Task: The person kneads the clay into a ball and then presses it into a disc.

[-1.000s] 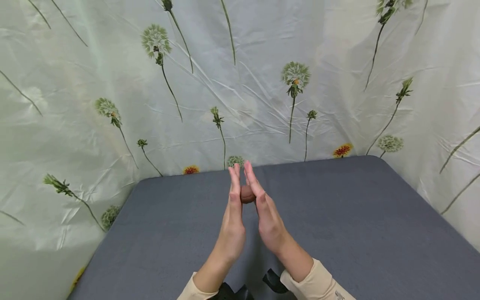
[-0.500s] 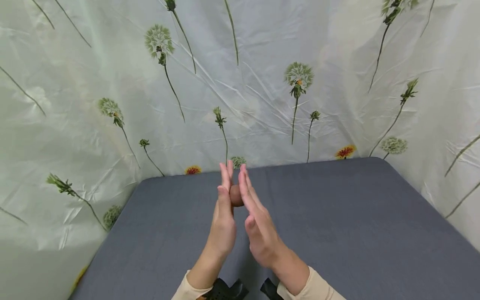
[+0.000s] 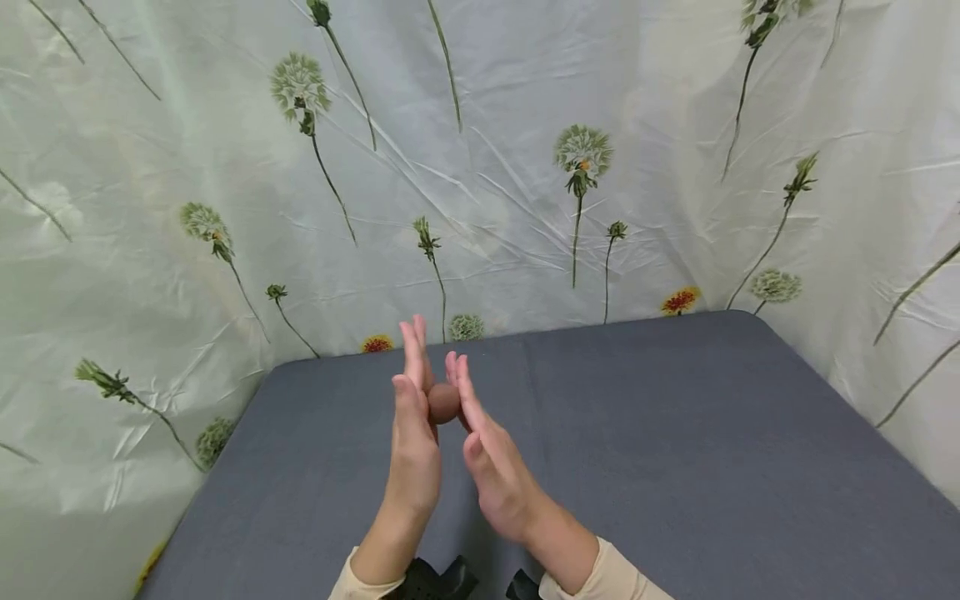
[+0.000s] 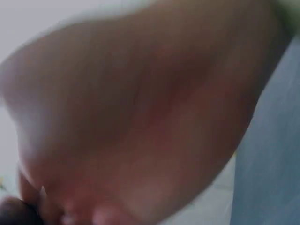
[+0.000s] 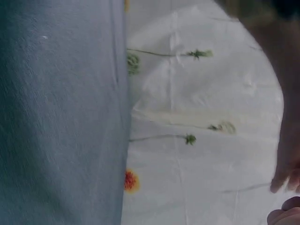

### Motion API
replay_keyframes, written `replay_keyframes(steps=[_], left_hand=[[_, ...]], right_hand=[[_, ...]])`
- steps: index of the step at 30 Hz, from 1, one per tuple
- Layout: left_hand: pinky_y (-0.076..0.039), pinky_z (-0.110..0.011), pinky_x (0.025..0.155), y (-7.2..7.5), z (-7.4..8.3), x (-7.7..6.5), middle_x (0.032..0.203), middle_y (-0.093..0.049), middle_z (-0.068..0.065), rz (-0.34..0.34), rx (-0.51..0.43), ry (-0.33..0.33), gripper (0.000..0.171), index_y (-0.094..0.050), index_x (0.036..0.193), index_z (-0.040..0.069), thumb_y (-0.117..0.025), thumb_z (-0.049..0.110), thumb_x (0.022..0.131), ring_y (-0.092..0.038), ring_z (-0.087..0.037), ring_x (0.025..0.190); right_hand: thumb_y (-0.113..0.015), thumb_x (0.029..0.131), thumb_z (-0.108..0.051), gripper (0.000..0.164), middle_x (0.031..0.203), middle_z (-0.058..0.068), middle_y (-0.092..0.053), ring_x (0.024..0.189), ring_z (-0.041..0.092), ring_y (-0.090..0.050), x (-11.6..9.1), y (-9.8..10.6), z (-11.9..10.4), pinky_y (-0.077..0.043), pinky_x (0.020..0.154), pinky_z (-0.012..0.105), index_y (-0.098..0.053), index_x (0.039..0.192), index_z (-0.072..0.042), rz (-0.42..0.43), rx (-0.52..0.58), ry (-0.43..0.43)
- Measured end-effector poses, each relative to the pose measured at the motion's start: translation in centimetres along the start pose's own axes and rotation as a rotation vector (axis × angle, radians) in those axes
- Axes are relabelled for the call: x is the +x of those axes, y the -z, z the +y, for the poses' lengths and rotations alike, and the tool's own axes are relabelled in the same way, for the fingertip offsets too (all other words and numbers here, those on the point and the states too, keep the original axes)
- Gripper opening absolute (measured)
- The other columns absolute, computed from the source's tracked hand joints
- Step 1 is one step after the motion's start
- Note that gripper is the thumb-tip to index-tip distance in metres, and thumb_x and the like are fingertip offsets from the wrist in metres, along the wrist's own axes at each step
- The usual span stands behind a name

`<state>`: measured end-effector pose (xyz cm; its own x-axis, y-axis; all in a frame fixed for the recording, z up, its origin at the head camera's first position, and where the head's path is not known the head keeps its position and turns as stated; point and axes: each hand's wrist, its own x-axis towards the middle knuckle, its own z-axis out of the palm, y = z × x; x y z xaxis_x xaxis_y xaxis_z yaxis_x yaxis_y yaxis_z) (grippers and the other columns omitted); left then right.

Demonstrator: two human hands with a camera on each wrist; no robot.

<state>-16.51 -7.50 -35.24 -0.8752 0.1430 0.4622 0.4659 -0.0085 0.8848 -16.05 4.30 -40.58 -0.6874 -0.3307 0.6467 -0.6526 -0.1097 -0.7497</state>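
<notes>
A small, smooth brown ball (image 3: pixel 443 403) sits between the two hands, above the table. My left hand (image 3: pixel 415 458) stands upright with straight fingers, its finger side touching the ball's left. From the right, my right hand (image 3: pixel 501 479) leans in with straight fingers against the other side. The palms' heels are apart. In the left wrist view the blurred left hand (image 4: pixel 140 112) fills most of the picture, and a dark rounded shape shows at the lower left corner. Only part of the right hand (image 5: pixel 288 140) enters the right wrist view, at its right edge.
A table with a dark grey cloth cover (image 3: pixel 675 433) spreads below the hands. Behind it hangs a pale curtain (image 3: pixel 510 167) printed with dandelions and other flowers. Black straps (image 3: pixel 435 579) show at the wrists, beside cream sleeves (image 3: pixel 607 575).
Both hands and the ball have moved left in the head view. The left hand now stands higher against the right, whose fingertips have dropped. The ball stays between them.
</notes>
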Motion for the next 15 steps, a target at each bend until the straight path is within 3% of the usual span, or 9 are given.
replay_keyframes(steps=[1, 2, 3, 5, 7, 11, 15], left_hand=[[-0.008, -0.055, 0.135, 0.5, -0.2, 0.2, 0.180, -0.012, 0.013, 0.016, -0.018, 0.016, 0.069, 0.007, 0.172, 0.032, -0.005, 0.065, 0.112, -0.022, -0.014, 0.165], [-0.009, -0.055, 0.135, 0.8, -0.4, 0.3, 0.179, -0.001, 0.020, 0.019, -0.036, 0.035, 0.070, 0.009, 0.172, 0.033, -0.005, 0.067, 0.112, -0.021, -0.013, 0.166], [-0.010, -0.055, 0.135, 1.0, -0.6, 0.4, 0.179, 0.000, 0.022, 0.022, -0.052, 0.052, 0.070, 0.010, 0.171, 0.034, -0.005, 0.068, 0.111, -0.020, -0.012, 0.166], [-0.007, -0.057, 0.135, 0.7, -1.1, 0.3, 0.180, 0.002, 0.020, 0.001, -0.060, 0.060, 0.068, 0.012, 0.171, 0.034, -0.002, 0.064, 0.112, -0.008, -0.012, 0.168], [-0.002, -0.061, 0.134, -0.3, -1.6, -0.1, 0.181, 0.005, 0.014, -0.056, -0.018, 0.038, 0.063, 0.015, 0.171, 0.030, -0.001, 0.055, 0.115, 0.006, -0.013, 0.168], [0.004, -0.069, 0.130, -3.0, -2.1, -1.2, 0.182, 0.010, 0.006, -0.178, 0.080, -0.019, 0.055, 0.017, 0.170, 0.029, 0.000, 0.035, 0.118, 0.012, -0.023, 0.169], [0.007, -0.072, 0.128, -3.5, -1.8, -1.4, 0.181, 0.010, 0.008, -0.177, 0.075, -0.014, 0.055, 0.013, 0.171, 0.030, 0.000, 0.036, 0.118, 0.013, -0.023, 0.169]], right_hand=[[-0.008, 0.116, -0.056, 0.072, 0.183, 0.003, 0.001, 0.169, 0.023, -0.003, -0.1, -0.4, -0.1, -0.009, 0.135, 0.027, 0.007, 0.173, -0.014, -0.013, -0.022, 0.002], [-0.008, 0.116, -0.056, 0.072, 0.182, 0.003, 0.003, 0.169, 0.025, -0.002, -0.2, -0.7, -0.2, -0.009, 0.135, 0.031, 0.007, 0.173, -0.014, -0.024, -0.044, 0.006], [-0.007, 0.116, -0.057, 0.073, 0.182, 0.002, 0.006, 0.169, 0.026, 0.000, -0.2, -0.8, -0.3, -0.008, 0.136, 0.034, 0.007, 0.173, -0.014, -0.031, -0.063, 0.009], [-0.007, 0.115, -0.058, 0.074, 0.182, 0.002, 0.008, 0.169, 0.026, 0.002, -0.1, -0.5, -0.5, -0.005, 0.136, 0.035, 0.005, 0.173, -0.014, -0.015, -0.088, 0.020], [-0.007, 0.115, -0.060, 0.076, 0.182, 0.003, 0.005, 0.169, 0.026, 0.001, 0.2, 0.4, -0.5, -0.005, 0.136, 0.031, 0.001, 0.173, -0.012, 0.033, -0.094, 0.034], [-0.005, 0.114, -0.061, 0.080, 0.182, 0.008, 0.000, 0.169, 0.025, -0.001, 0.9, 3.1, -0.1, -0.008, 0.132, 0.017, -0.003, 0.173, -0.007, 0.110, 0.000, 0.050], [-0.004, 0.113, -0.063, 0.082, 0.182, 0.008, 0.003, 0.169, 0.016, 0.002, 0.9, 3.8, 0.3, -0.009, 0.130, 0.013, 0.003, 0.172, -0.006, 0.053, 0.094, 0.014]])
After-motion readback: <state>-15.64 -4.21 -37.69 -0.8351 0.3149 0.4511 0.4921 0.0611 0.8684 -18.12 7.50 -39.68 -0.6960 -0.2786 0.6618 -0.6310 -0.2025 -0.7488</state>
